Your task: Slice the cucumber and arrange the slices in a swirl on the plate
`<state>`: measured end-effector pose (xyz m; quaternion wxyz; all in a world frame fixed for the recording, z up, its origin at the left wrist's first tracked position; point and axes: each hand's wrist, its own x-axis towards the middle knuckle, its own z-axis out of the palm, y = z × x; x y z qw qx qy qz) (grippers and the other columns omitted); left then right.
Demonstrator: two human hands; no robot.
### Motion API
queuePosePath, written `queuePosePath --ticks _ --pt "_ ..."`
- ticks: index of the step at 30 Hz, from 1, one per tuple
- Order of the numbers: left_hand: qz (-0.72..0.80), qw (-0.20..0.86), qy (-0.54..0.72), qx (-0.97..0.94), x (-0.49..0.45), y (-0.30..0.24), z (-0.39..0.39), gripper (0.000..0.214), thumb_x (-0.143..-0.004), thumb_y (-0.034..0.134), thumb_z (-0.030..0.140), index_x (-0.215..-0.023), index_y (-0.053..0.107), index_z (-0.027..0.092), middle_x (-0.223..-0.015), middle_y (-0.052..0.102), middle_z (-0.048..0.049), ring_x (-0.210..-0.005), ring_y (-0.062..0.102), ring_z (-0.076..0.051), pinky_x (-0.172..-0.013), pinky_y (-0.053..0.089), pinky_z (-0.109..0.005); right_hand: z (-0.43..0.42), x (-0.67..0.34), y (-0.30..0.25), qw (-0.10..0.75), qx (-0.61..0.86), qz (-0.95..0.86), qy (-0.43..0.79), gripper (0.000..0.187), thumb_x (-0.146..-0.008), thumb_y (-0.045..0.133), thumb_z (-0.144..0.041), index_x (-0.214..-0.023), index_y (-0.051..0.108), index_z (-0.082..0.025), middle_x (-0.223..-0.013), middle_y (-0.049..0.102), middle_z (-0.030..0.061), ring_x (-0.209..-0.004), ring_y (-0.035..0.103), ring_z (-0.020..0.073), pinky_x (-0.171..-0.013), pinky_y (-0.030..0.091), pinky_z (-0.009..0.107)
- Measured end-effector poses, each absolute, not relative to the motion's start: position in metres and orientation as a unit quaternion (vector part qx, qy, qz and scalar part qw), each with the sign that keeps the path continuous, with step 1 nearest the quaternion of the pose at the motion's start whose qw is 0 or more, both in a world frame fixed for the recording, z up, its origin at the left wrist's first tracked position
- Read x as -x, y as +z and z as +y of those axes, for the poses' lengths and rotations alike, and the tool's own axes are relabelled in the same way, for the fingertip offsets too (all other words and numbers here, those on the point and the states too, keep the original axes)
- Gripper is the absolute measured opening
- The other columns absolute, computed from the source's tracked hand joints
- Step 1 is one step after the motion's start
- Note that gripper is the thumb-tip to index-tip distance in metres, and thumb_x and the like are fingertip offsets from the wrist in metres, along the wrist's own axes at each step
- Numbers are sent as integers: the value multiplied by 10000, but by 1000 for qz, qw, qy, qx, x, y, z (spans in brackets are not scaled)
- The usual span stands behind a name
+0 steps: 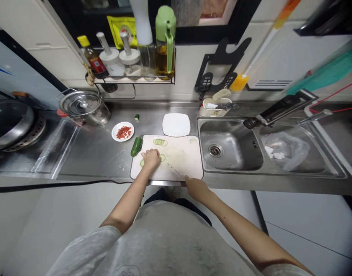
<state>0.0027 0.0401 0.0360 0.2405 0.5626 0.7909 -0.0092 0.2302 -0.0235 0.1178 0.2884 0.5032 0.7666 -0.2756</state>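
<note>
My left hand rests on the white cutting board with its fingers curled down. What lies under them is hidden. A cucumber slice shows at its right side, and another slice peeks out at its left. In my right hand is the handle of a knife, its thin blade slanting up and left, low over the board. Overlapping cucumber slices lie near the board's top edge, and a pale slice sits in the top right corner. A cut piece of cucumber leans at the board's left edge.
Behind the board are an empty white plate, a small plate of red bits and a cucumber end. A double sink lies right. Left stand a lidded steel pot and a wok. A bottle rack hangs above.
</note>
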Motion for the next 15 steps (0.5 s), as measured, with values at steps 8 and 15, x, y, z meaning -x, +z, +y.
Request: queuePosePath --ticks 8,15 --pt "795 285 23 -535 -7 41 39 202 -742 563 186 -927 609 252 -915 703 -51 -996 589 -272 -879 297 -411 -24 -238 112 261 -514 761 -298 284 -951 342 -178 -1180 510 -170 -1052 678 156 -990 650 266 -718 413 304" --pt "804 332 109 -482 -2 45 23 153 -759 585 254 -895 654 270 -923 721 17 -922 634 -200 -907 307 -383 -26 -243 108 253 -519 758 -304 303 -952 319 -198 -1163 535 -176 -1060 684 139 -976 648 258 -702 408 301"
